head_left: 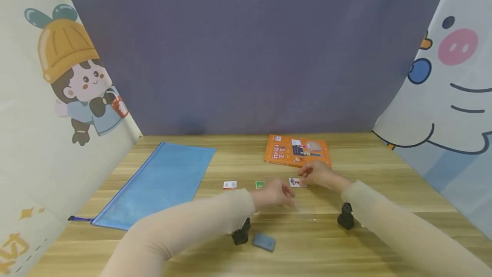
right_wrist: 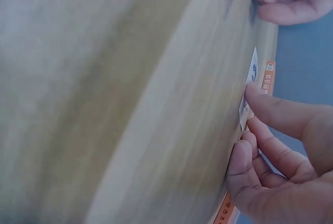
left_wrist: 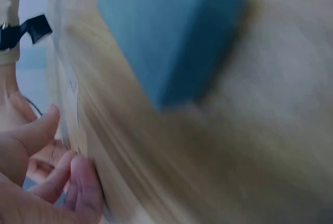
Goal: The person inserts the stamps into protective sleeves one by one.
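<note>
My right hand [head_left: 318, 173] is at a small picture card [head_left: 296, 182] on the wooden table, just in front of an orange book [head_left: 297, 151]. In the right wrist view, its thumb and curled fingers pinch the edge of that card [right_wrist: 251, 78]. To the left, my left hand [head_left: 277, 192] hovers low over the table. Its fingers are loosely bent, the thumb stands apart, and nothing shows in its grasp. Beyond that hand lies a green card [head_left: 260, 185], partly hidden by it. A white and red card [head_left: 230, 185] lies further left.
A blue zip pouch [head_left: 165, 179] lies flat on the left of the table. Near the front rests a small blue-grey block [head_left: 264, 242], close to the left wrist. A dark cloth [head_left: 253, 55] hangs behind, with printed cloths on both sides.
</note>
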A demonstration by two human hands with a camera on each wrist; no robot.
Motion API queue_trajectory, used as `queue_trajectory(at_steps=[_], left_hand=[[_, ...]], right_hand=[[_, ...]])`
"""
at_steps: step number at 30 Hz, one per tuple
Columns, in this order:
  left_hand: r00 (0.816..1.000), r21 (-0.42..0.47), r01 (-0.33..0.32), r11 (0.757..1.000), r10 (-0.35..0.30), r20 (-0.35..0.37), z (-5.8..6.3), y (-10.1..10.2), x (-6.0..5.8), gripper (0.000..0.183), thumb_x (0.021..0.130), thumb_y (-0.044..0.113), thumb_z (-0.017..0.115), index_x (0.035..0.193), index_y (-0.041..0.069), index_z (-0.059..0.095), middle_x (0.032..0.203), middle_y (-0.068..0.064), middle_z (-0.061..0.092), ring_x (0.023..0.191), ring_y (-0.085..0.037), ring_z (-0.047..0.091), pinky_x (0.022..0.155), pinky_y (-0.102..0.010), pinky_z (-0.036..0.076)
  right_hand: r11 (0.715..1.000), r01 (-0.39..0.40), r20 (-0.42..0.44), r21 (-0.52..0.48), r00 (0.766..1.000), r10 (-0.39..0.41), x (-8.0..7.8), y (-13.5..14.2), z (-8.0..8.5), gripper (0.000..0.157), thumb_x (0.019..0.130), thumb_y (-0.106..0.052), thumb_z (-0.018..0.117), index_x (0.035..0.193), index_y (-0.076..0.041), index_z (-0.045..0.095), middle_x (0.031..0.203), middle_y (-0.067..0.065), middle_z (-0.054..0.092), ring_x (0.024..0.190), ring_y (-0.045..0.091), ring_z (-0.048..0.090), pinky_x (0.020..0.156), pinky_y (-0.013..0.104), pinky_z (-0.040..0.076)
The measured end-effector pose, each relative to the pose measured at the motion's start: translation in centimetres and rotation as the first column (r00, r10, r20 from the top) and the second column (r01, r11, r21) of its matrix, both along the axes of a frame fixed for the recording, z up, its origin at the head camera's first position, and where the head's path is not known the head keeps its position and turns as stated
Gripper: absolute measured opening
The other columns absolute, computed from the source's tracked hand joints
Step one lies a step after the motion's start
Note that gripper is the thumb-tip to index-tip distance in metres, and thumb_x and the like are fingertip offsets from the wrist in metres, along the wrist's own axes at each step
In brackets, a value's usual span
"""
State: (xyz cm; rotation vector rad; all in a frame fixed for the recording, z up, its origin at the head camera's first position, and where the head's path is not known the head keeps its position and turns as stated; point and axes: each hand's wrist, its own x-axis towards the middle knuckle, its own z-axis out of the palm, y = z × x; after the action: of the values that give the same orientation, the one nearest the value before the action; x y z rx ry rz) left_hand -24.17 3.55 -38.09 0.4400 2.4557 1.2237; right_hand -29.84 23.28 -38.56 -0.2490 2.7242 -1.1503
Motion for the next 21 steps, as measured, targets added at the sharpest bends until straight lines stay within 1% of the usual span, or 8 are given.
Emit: queue_trajectory(at_steps=[2, 4, 8, 11, 14, 17, 19, 21], left_hand=[[1.0, -0.015, -0.01, 1.0, 0.01, -0.011, -0.1, 0.5, 0.2, 0.028, 0.073, 0.016, 0.085, 0.094, 0.006, 0.071, 0.079, 0.003, 0.064, 0.068, -0.008, 0.054, 0.06, -0.018, 0.048], [0.999, -0.054, -0.03, 0.998, 0.028, -0.043, -0.2, 0.9, 0.6, 0.029, 0.07, 0.018, 0.088, 0.09, 0.007, 0.07, 0.079, 0.003, 0.063, 0.07, -0.009, 0.054, 0.061, -0.019, 0.048], [0.991, -0.131, -0.096, 0.987, 0.083, -0.101, -0.4, 1.6, 1.1, 0.029, 0.065, 0.019, 0.09, 0.081, 0.011, 0.067, 0.077, 0.004, 0.061, 0.069, -0.011, 0.054, 0.059, -0.021, 0.047], [0.988, -0.148, -0.111, 0.983, 0.093, -0.122, -0.4, 1.8, 1.4, 0.028, 0.064, 0.016, 0.09, 0.076, 0.012, 0.066, 0.075, 0.005, 0.059, 0.068, -0.01, 0.052, 0.059, -0.02, 0.045], [0.989, -0.142, -0.099, 0.985, 0.081, -0.127, -0.2, 1.8, 1.7, 0.024, 0.066, 0.013, 0.089, 0.075, 0.011, 0.067, 0.073, 0.005, 0.059, 0.067, -0.01, 0.052, 0.06, -0.02, 0.044], [0.99, -0.135, -0.088, 0.987, 0.072, -0.119, 0.0, 1.7, 1.7, 0.021, 0.068, 0.011, 0.087, 0.075, 0.009, 0.068, 0.073, 0.004, 0.06, 0.067, -0.01, 0.051, 0.062, -0.02, 0.044], [0.991, -0.132, -0.073, 0.989, 0.057, -0.124, 0.0, 1.7, 1.6, 0.019, 0.069, 0.01, 0.087, 0.075, 0.008, 0.069, 0.072, 0.004, 0.061, 0.066, -0.01, 0.051, 0.061, -0.019, 0.044], [0.989, -0.142, -0.053, 0.988, 0.033, -0.144, 0.0, 1.8, 1.4, 0.017, 0.07, 0.009, 0.086, 0.075, 0.008, 0.07, 0.071, 0.004, 0.063, 0.065, -0.009, 0.052, 0.06, -0.018, 0.045]], right_hand=[[1.0, -0.006, -0.005, 0.016, 1.0, 0.006, 0.0, 0.0, 0.1, 0.032, 0.074, -0.003, 0.081, 0.103, 0.003, 0.069, 0.092, 0.01, 0.064, 0.083, 0.018, 0.056, 0.067, 0.024, 0.051], [0.999, -0.017, -0.008, 0.037, 1.0, 0.017, -0.1, 0.0, 0.1, 0.029, 0.074, -0.003, 0.081, 0.101, 0.002, 0.069, 0.091, 0.01, 0.064, 0.081, 0.017, 0.056, 0.066, 0.024, 0.05], [0.998, -0.033, -0.002, 0.058, 0.999, 0.033, -0.2, -0.1, 0.0, 0.026, 0.074, -0.003, 0.08, 0.098, 0.001, 0.07, 0.088, 0.007, 0.063, 0.079, 0.016, 0.055, 0.066, 0.024, 0.049], [0.997, -0.044, -0.002, 0.057, 0.999, 0.044, -0.2, -0.2, -0.1, 0.025, 0.073, -0.002, 0.08, 0.096, 0.001, 0.07, 0.085, 0.006, 0.063, 0.076, 0.016, 0.054, 0.064, 0.024, 0.048], [0.998, -0.051, 0.005, 0.039, 0.999, 0.051, -0.1, -0.2, -0.2, 0.021, 0.073, 0.0, 0.078, 0.093, 0.001, 0.07, 0.082, 0.006, 0.06, 0.074, 0.016, 0.051, 0.063, 0.024, 0.045], [0.998, -0.068, 0.02, 0.004, 0.998, 0.068, 0.0, 0.0, -0.3, 0.017, 0.076, 0.0, 0.076, 0.091, 0.003, 0.069, 0.08, 0.005, 0.056, 0.072, 0.016, 0.047, 0.061, 0.025, 0.043], [0.997, -0.068, 0.036, -0.023, 0.997, 0.069, 0.0, 0.2, -0.3, 0.015, 0.079, 0.0, 0.075, 0.091, 0.003, 0.068, 0.08, 0.004, 0.055, 0.073, 0.016, 0.047, 0.062, 0.025, 0.044], [0.996, -0.066, 0.052, -0.058, 0.996, 0.069, -0.1, 0.5, -0.3, 0.014, 0.08, -0.001, 0.074, 0.091, 0.003, 0.067, 0.079, 0.003, 0.055, 0.072, 0.015, 0.049, 0.062, 0.025, 0.047]])
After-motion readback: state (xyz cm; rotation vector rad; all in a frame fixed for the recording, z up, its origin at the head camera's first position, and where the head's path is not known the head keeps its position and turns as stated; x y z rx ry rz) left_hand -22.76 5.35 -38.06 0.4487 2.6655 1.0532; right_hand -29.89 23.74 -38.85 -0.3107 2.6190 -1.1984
